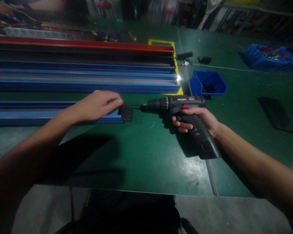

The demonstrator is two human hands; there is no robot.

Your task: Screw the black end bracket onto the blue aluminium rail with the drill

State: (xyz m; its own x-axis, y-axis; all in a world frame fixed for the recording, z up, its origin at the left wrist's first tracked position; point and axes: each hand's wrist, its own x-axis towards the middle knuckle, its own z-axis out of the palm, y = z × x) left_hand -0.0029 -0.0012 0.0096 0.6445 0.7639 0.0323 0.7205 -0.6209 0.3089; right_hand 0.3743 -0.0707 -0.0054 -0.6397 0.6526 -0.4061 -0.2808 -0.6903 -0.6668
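Observation:
My right hand [197,120] is wrapped round the grip of a black cordless drill [185,104] with a red switch. The drill lies level, its long thin bit [136,105] pointing left to a black end bracket [127,115]. That bracket sits at the right end of a blue metal channel [100,117] near the front of the table. My left hand [101,102] rests over the channel's end, its fingertips closed at the bracket's top corner. Whether a screw sits at the bit's tip is too small to tell.
Several blue channels [88,87] and a red one [88,44] lie side by side behind, over a yellow frame [161,43]. A blue bin [208,83] with dark parts stands behind the drill. Another blue container [271,58] holds coloured pieces. A dark flat object [277,113] lies at right.

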